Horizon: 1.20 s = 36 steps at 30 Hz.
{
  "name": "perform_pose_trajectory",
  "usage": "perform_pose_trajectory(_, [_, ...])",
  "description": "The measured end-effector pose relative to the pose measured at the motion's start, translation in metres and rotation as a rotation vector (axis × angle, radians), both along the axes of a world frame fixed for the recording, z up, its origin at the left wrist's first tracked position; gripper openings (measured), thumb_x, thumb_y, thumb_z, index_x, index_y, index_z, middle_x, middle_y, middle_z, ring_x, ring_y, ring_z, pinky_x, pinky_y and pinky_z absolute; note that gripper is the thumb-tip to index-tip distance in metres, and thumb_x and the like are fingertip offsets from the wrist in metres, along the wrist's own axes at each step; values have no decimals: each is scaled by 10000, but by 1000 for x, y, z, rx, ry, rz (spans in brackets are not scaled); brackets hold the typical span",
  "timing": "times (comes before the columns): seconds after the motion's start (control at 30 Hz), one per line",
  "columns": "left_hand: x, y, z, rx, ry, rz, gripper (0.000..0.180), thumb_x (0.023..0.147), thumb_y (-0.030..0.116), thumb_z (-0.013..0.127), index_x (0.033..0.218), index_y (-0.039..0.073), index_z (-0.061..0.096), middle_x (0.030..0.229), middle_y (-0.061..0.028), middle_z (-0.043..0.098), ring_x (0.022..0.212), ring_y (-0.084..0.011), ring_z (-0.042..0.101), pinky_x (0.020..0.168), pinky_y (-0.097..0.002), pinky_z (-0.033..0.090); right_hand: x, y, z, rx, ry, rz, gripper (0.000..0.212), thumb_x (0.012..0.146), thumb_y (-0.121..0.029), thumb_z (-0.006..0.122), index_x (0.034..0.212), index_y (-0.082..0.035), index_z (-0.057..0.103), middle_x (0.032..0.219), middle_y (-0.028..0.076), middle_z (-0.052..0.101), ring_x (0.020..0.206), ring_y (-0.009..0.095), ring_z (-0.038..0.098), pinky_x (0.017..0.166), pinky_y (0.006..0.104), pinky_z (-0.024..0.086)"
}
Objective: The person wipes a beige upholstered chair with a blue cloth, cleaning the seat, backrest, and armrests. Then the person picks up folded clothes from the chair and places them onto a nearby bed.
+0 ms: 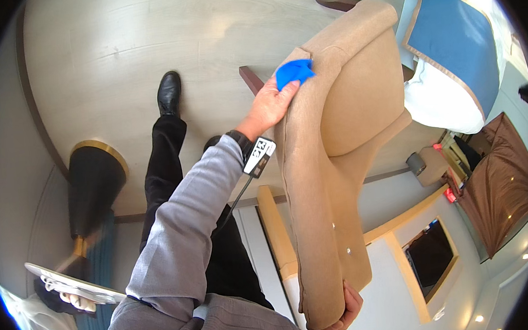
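Note:
A tan upholstered armchair (364, 95) with dark wooden legs stands tilted across the middle of the view. My left hand (272, 105) is closed on a bright blue cloth (294, 73) and presses it against the chair's padded arm, near the front end. The thumb lies along the cloth; the other fingers are mostly hidden. A black band and a small white-faced device with a cable sit on that wrist. Down at the lower edge, my right hand (345, 315) grips the end of the chair's backrest, its fingers curled round the upholstery.
Pale wood-look flooring (111, 40) lies beyond my black shoe (169, 93). To the left is a black table pedestal (95, 184) with a gold rim, below it a round top (78, 284) carrying white items. A bed with a blue runner (453, 44) stands at upper right.

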State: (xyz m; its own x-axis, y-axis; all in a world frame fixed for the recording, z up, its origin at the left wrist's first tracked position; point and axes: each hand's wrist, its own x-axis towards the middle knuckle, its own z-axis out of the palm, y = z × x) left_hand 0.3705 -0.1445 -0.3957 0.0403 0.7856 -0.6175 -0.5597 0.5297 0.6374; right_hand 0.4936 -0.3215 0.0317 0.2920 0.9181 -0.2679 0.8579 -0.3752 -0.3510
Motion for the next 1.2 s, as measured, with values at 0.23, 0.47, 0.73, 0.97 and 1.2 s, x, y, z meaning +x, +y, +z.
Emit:
perform_pose_trajectory(0.23, [64,-119,28,-286,-12,287,528,1091,439,545,1437,42,574,1370,-84,653,1253,-195,578,1088,-351,433,-4,8,-5,12,-94,100,662,1057,-608,365,1212,-3,584,1209,149,592,1111,267,599,972,443,496])
perform_pose_trajectory(0.47, [79,-136,118,-418,-184,438,536,1098,383,533,1541,84,491,1518,-94,552,1395,-236,493,1184,-369,349,1,10,-12,97,-55,113,663,1029,-623,377,1206,-12,563,1190,136,584,1082,250,599,942,442,503])
perform_pose_trajectory(0.73, [39,-74,1,-7,122,255,470,1060,394,584,1391,61,598,1345,-218,643,1219,-346,627,1056,-418,471,-7,9,-13,166,-47,-38,516,964,-421,568,1286,-19,560,1261,125,618,1105,241,632,958,397,530])
perform_pose_trajectory(0.97, [84,-153,78,-244,-145,363,558,1122,312,489,1555,-28,397,1578,-133,475,1465,-255,416,1226,-365,298,-42,39,-29,135,-195,-143,504,955,-392,578,1300,-25,564,1263,130,624,1109,236,635,963,394,529])
perform_pose_trajectory(1.2, [93,-179,182,-138,-120,431,531,1121,171,467,1586,-48,332,1667,-156,343,1547,-263,300,1257,-377,232,-37,34,-31,113,-185,-145,504,964,-400,561,1290,-16,568,1258,138,619,1112,245,632,970,403,523])
